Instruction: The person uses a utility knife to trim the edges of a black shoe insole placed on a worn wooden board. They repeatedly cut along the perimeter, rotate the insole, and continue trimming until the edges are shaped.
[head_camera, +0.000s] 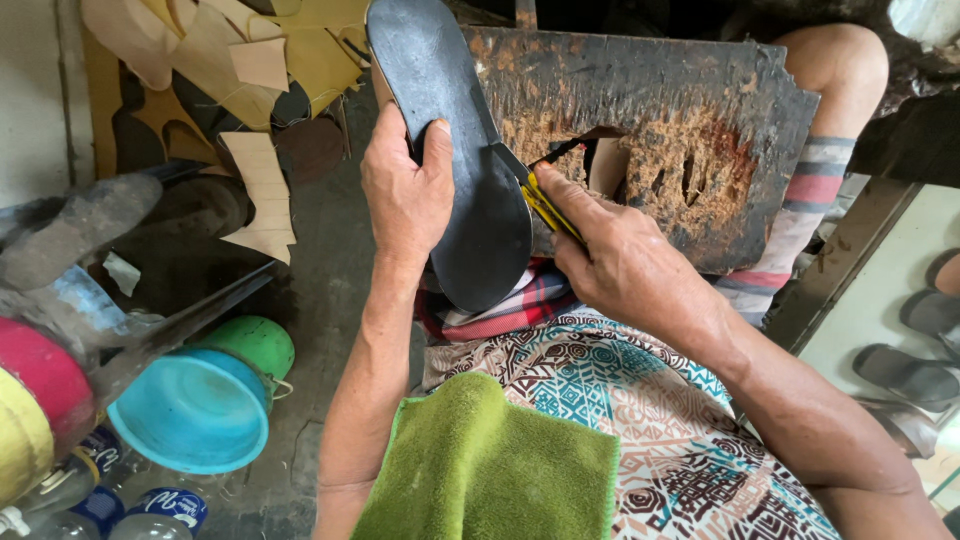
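Note:
My left hand grips a long black shoe sole by its left edge, thumb on top, holding it flat over a worn, gouged wooden board that rests on my lap. My right hand holds a yellow and black utility knife against the sole's right edge near its middle, blade pointing up and right. A green towel lies over my patterned clothing near the bottom.
Tan cut-out patterns are piled at the upper left. A blue bowl, a green bowl, bottles and round tins sit at the lower left. Dark sandals lie on the floor at the right.

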